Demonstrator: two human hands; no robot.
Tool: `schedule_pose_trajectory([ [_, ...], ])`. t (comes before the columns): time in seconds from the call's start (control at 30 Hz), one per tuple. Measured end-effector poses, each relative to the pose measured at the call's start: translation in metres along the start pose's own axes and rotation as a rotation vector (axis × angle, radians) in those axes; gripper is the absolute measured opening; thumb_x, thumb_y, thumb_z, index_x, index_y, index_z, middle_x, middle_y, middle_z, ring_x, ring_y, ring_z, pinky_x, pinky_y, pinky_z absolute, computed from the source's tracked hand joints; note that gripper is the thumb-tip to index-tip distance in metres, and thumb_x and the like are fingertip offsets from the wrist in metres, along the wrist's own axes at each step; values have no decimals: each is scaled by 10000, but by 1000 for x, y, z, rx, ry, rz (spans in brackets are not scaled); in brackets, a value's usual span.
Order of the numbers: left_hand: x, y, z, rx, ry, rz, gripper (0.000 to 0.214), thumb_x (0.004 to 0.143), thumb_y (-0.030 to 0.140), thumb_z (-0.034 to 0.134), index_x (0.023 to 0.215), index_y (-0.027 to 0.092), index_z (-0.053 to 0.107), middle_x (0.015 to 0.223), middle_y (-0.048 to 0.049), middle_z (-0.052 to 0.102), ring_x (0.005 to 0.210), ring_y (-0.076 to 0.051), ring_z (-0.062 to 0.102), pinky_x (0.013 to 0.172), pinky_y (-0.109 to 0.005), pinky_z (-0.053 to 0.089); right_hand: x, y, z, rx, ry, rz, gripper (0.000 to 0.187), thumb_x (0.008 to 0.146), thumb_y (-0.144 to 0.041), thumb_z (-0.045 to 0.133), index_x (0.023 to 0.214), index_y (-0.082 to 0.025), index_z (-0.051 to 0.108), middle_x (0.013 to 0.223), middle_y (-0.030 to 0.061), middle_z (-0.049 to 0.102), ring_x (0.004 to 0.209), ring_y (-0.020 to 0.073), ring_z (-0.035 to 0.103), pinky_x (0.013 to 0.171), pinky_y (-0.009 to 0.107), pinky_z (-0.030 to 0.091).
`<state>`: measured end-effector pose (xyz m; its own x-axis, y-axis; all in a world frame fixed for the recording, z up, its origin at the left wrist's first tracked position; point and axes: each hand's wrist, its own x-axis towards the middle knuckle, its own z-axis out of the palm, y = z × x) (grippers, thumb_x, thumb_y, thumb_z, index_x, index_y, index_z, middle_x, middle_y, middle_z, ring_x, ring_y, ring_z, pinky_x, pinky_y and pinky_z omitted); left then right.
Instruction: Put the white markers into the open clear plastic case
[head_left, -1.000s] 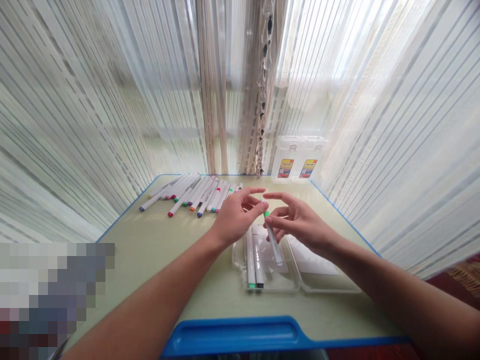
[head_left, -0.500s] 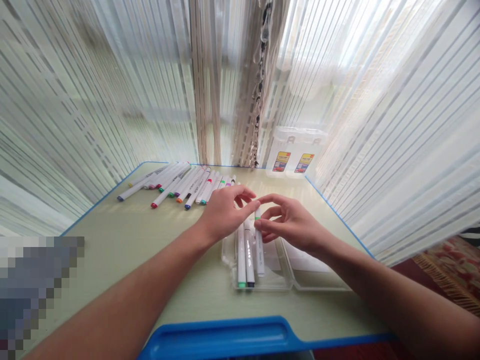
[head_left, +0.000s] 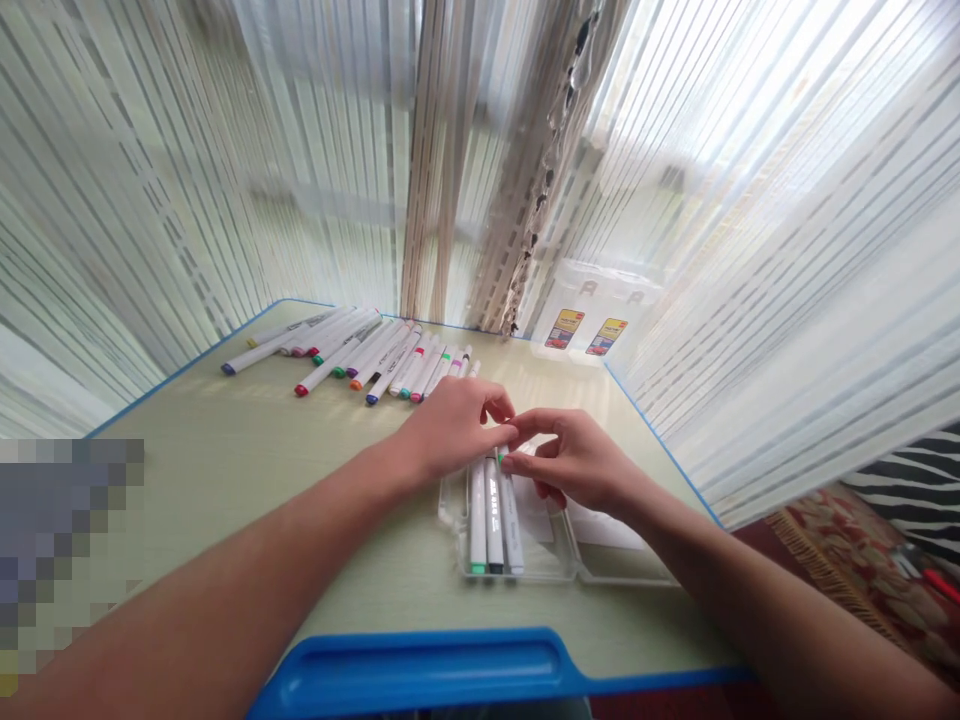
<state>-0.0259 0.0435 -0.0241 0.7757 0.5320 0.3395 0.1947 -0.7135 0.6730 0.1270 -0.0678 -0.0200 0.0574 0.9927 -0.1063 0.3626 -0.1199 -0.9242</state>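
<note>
A clear plastic case (head_left: pixel 559 572) lies open on the pale green table (head_left: pixel 247 470). Three white markers lie side by side in it: one with a green end (head_left: pixel 478 520), one with a black end (head_left: pixel 493 520), and a third with a green cap (head_left: pixel 512 515). My left hand (head_left: pixel 450 430) and my right hand (head_left: pixel 574 460) meet over the far end of the third marker. Fingertips of both hands pinch its green top, and it lies flat beside the other two.
A row of several capped markers (head_left: pixel 360 355) lies at the back left of the table. Two clear boxes with yellow labels (head_left: pixel 589 325) stand at the back right against the sheer curtains. A blue tray edge (head_left: pixel 427 670) runs along the near side.
The green-capped marker, held tilted above the case a second ago, now lies flat in the case beside the other two. Both hands have come lower with it.
</note>
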Motion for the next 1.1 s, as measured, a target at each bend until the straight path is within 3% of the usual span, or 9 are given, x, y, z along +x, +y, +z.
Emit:
schedule_pose_trajectory([
  [0.23,-2,-3,2,-5,-57,-5,129,744,263,692,826,192,763,756,-33,728,716,-185,653,654,-263,437,0,3,-3,-179,20,-38,358,714,-378,804,992,-168,724,1034,97,741,404,82,581,361,211,407],
  [0.4,-2,-2,1,-16,-88,-2,145,755,271,687,835,184,769,760,-42,732,707,-185,660,637,-261,434,-3,-3,-7,-304,6,-18,488,635,-387,861,1040,-150,726,822,50,732,431,92,540,408,221,389],
  [0.6,-1,-1,0,-57,-80,-6,118,726,246,709,805,183,770,736,-39,730,702,-187,662,641,-262,440,-8,-4,-9,-448,10,-124,643,569,-420,897,1125,-165,701,994,80,702,589,126,592,528,251,458],
  [0.9,-1,-2,0,-60,-107,-21,179,710,277,734,863,192,769,747,-25,738,728,-180,678,639,-248,428,-7,-5,-9,-467,-16,-127,692,566,-459,891,1156,-153,699,918,74,703,600,137,588,539,247,431],
  [1.1,1,2,-4,-15,-129,-74,334,666,288,765,985,190,748,784,-17,757,705,-179,667,659,-259,410,-8,-7,-9,-434,-38,-99,630,574,-436,889,1115,-167,710,1037,82,701,569,102,554,531,240,423],
])
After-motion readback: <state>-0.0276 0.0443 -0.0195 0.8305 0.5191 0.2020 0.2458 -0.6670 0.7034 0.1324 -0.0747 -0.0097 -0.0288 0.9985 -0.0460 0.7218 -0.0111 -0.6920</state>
